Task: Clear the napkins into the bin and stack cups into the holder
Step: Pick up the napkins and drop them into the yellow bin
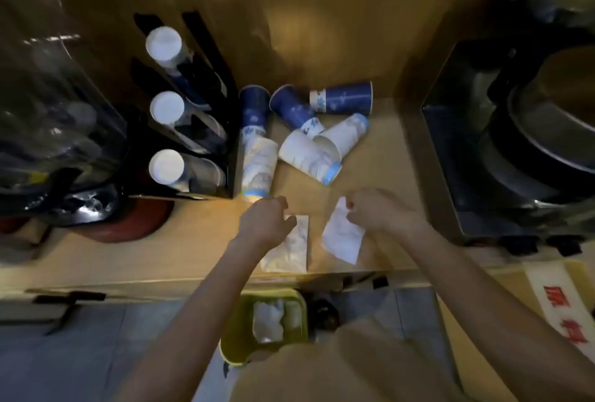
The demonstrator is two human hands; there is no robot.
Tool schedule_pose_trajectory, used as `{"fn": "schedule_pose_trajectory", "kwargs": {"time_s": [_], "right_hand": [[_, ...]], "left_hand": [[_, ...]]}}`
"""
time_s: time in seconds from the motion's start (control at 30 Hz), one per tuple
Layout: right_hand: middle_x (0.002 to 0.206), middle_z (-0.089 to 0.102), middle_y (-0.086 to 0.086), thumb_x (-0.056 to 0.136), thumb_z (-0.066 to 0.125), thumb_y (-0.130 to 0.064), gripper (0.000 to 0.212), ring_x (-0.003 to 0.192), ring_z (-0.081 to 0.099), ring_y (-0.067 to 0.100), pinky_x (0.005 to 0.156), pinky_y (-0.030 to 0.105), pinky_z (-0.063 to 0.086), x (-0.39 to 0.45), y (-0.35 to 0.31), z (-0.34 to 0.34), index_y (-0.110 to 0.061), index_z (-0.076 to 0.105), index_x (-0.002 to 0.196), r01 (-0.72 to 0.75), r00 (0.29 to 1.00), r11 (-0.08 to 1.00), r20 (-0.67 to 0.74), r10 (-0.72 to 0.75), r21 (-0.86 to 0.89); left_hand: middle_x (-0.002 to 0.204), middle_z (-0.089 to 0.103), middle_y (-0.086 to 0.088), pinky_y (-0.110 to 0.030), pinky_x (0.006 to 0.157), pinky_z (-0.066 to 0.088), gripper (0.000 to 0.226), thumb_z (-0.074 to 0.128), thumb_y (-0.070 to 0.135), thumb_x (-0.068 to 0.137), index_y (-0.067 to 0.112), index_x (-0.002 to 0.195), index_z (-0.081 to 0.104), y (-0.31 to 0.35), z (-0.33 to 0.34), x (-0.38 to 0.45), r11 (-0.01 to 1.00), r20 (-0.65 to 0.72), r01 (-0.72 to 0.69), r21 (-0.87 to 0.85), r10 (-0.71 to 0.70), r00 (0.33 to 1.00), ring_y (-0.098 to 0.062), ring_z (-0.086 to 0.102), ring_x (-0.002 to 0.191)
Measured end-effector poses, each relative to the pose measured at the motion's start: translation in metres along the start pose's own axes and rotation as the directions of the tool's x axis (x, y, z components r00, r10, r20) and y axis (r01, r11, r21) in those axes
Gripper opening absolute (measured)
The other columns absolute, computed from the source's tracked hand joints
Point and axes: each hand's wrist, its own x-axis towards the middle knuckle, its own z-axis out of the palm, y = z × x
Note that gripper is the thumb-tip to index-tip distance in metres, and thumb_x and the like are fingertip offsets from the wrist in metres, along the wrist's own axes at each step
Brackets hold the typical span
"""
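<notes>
Two white napkins lie near the counter's front edge. My left hand [267, 219] rests with curled fingers on the top corner of the left napkin [289, 250]. My right hand [376, 208] pinches the upper edge of the right napkin [343, 235], whose top corner is lifted. Several paper cups lie tipped over behind them: three blue cups [344, 99] at the back and white cups [309, 157] in front. A black cup holder [206, 105] stands at the left with three stacks of cups [167, 108] in its slots. The yellow-green bin [235, 330] sits on the floor below the counter, with white paper inside.
A black appliance with a round metal pot [521, 144] fills the counter's right side. Clear plastic and dark items [48, 131] crowd the far left, by a red-brown round object [135, 224]. A wooden wall [322, 15] backs the counter.
</notes>
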Motion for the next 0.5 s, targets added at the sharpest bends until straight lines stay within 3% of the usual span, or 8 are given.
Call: {"fn": "schedule_pose_trajectory", "kwargs": {"time_s": [0.17, 0.27, 0.33, 0.4, 0.43, 0.5], "right_hand": [[0.142, 0.038, 0.020, 0.093, 0.043, -0.026, 0.049, 0.127, 0.039, 0.035, 0.103, 0.040, 0.035, 0.005, 0.000, 0.056, -0.004, 0.034, 0.136, -0.042, 0.999, 0.999, -0.012, 0.042, -0.024], [0.154, 0.018, 0.019, 0.095, 0.040, -0.028, 0.058, 0.139, 0.022, 0.033, 0.116, 0.040, 0.021, 0.004, 0.003, 0.086, -0.007, 0.020, 0.145, -0.046, 0.999, 0.998, -0.023, 0.045, -0.044], [0.156, 0.016, 0.017, 0.095, 0.040, -0.025, 0.055, 0.141, 0.019, 0.031, 0.117, 0.038, 0.017, 0.001, 0.005, 0.103, -0.011, 0.021, 0.144, -0.034, 0.999, 0.998, -0.004, 0.033, -0.055], [0.155, 0.020, 0.016, 0.095, 0.039, -0.020, 0.049, 0.141, 0.021, 0.028, 0.116, 0.035, 0.018, -0.001, 0.004, 0.112, -0.013, 0.028, 0.142, -0.022, 0.998, 0.999, -0.053, 0.020, -0.037], [0.154, 0.025, 0.014, 0.095, 0.038, -0.017, 0.045, 0.141, 0.023, 0.027, 0.115, 0.034, 0.019, -0.003, 0.003, 0.114, -0.014, 0.033, 0.140, -0.025, 0.995, 1.000, -0.093, 0.024, -0.015], [0.149, 0.036, 0.012, 0.095, 0.039, -0.016, 0.040, 0.138, 0.030, 0.025, 0.110, 0.032, 0.026, -0.010, -0.001, 0.116, -0.014, 0.044, 0.134, -0.030, 0.985, 0.999, -0.170, 0.034, 0.023]], "left_hand": [[0.154, 0.021, -0.013, -0.044, 0.109, 0.031, 0.059, 0.048, 0.033, 0.090, 0.011, 0.141, 0.026, -0.017, 0.061, -0.008, 0.992, 0.101, 0.065, 0.105, -0.076, 0.992, -0.030, 0.019, 0.141], [0.159, 0.001, -0.008, -0.043, 0.117, 0.017, 0.061, 0.040, 0.030, 0.094, 0.016, 0.146, 0.011, -0.032, 0.089, -0.016, 0.990, 0.069, 0.073, 0.124, -0.081, 0.994, -0.026, 0.001, 0.146], [0.159, -0.004, -0.007, -0.044, 0.118, 0.014, 0.059, 0.036, 0.023, 0.096, 0.017, 0.147, 0.006, -0.038, 0.101, -0.022, 0.988, 0.103, 0.043, 0.147, -0.058, 0.993, -0.026, -0.005, 0.146], [0.159, 0.000, -0.008, -0.044, 0.118, 0.016, 0.058, 0.037, 0.015, 0.096, 0.016, 0.147, 0.009, -0.043, 0.108, -0.027, 0.989, 0.104, 0.028, 0.144, -0.043, 0.994, -0.027, -0.002, 0.147], [0.158, 0.010, -0.010, -0.044, 0.116, 0.022, 0.055, 0.041, 0.011, 0.094, 0.015, 0.145, 0.020, -0.046, 0.109, -0.029, 0.991, 0.062, 0.022, 0.130, -0.030, 0.998, -0.028, 0.008, 0.146], [0.138, 0.052, -0.016, -0.047, 0.096, 0.046, 0.043, 0.055, 0.002, 0.080, 0.013, 0.122, 0.056, -0.050, 0.110, -0.031, 0.989, -0.111, -0.021, 0.145, 0.038, 0.993, -0.035, 0.050, 0.125]]}}
